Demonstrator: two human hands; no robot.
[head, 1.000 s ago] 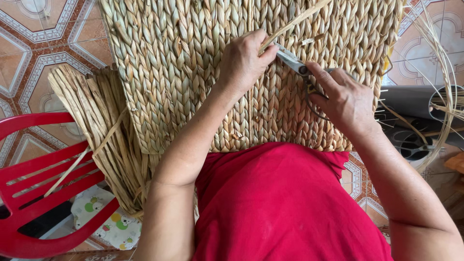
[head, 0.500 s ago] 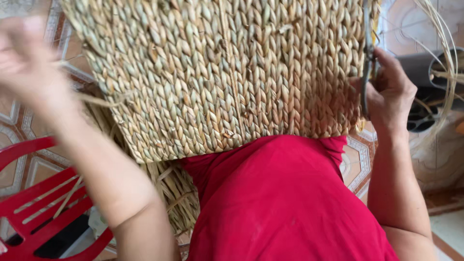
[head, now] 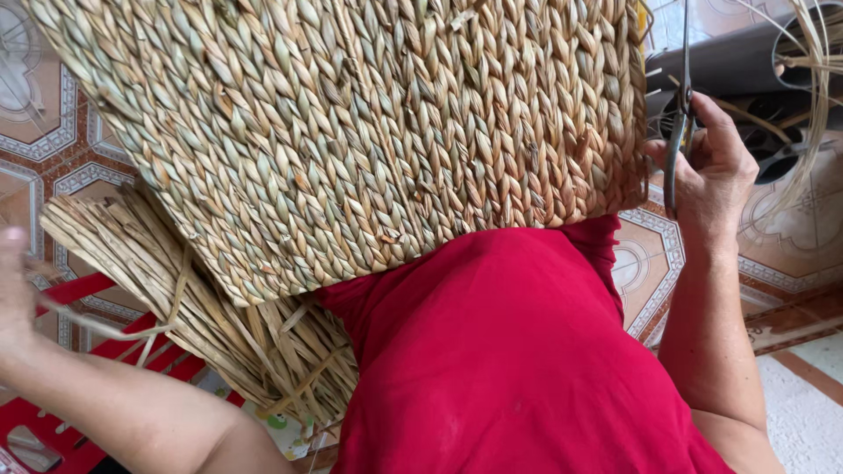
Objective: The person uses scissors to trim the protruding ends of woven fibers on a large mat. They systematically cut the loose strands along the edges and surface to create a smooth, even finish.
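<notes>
Woven mat: fills the upper frame, resting on the red-clothed lap; now tilted, its lower edge sloping down to the left.
Straw bundle: lies near left, under the mat's corner.
Right hand: has slid off the mat's face to its right edge, closed around scissors, blades pointing up.
Left hand: pulled away to the far left edge, blurred; its grip cannot be told; a loose strand trails beside it.
Meaning: trimming looks paused; mat seems to be being turned.

Patterned floor tiles in cream, rust and grey at upper left and right of centre. Red plastic chair at lower left. Dark metal frame at upper right. Speckled pale floor at lower right. Even daylight throughout.
</notes>
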